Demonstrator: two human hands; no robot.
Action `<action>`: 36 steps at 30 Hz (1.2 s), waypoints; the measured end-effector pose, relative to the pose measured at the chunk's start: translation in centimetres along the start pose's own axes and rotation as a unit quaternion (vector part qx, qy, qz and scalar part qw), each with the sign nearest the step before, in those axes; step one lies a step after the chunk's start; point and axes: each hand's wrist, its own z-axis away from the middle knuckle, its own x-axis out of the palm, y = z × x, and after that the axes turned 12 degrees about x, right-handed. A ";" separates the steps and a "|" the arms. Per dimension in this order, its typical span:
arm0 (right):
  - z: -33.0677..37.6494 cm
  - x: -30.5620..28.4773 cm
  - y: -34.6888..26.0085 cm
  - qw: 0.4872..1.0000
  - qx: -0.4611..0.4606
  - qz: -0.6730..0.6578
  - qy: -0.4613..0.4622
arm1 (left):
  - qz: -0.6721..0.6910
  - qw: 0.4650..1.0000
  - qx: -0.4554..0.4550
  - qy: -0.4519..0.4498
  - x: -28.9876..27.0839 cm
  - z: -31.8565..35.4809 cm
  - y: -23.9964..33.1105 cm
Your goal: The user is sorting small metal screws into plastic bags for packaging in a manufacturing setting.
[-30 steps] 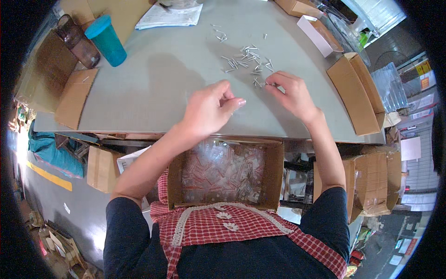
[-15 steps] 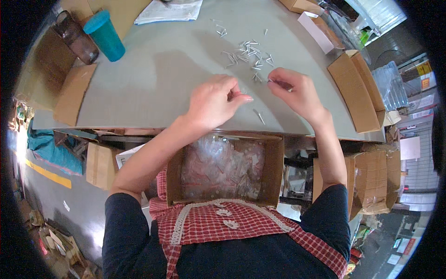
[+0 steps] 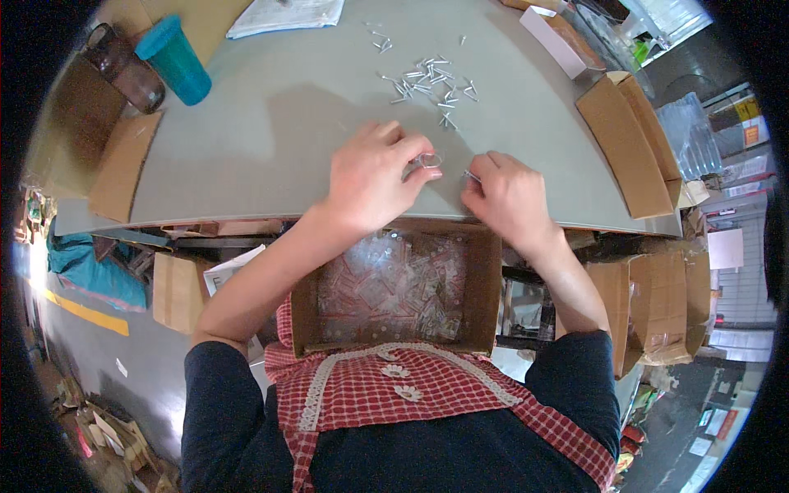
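Observation:
My left hand [image 3: 374, 177] rests on the grey table [image 3: 271, 140] near its front edge and pinches a small clear plastic bag [image 3: 428, 160] between thumb and fingers. My right hand [image 3: 508, 197] is just to the right of it, holding a small metal screw [image 3: 470, 175] with its tip pointing toward the bag. A loose pile of small metal screws [image 3: 427, 82] lies farther back on the table. Below the table edge, on my lap, an open cardboard box [image 3: 399, 287] holds several clear packets.
A teal cup [image 3: 174, 62] and a dark brown bottle [image 3: 127, 70] stand at the back left. White papers [image 3: 288, 12] lie at the back. Open cardboard boxes [image 3: 629, 144] sit along the table's right side, and flat cardboard [image 3: 119, 168] lies at the left.
Both hands have drawn back from the screw pile toward the front edge of the table and come closer together. The left hand now holds the small clear bag.

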 end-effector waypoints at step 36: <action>-4.3 -3.3 0.0 0.954 -0.125 -0.264 -0.073 | 0.227 0.971 -0.067 -0.026 0.1 -0.3 -0.4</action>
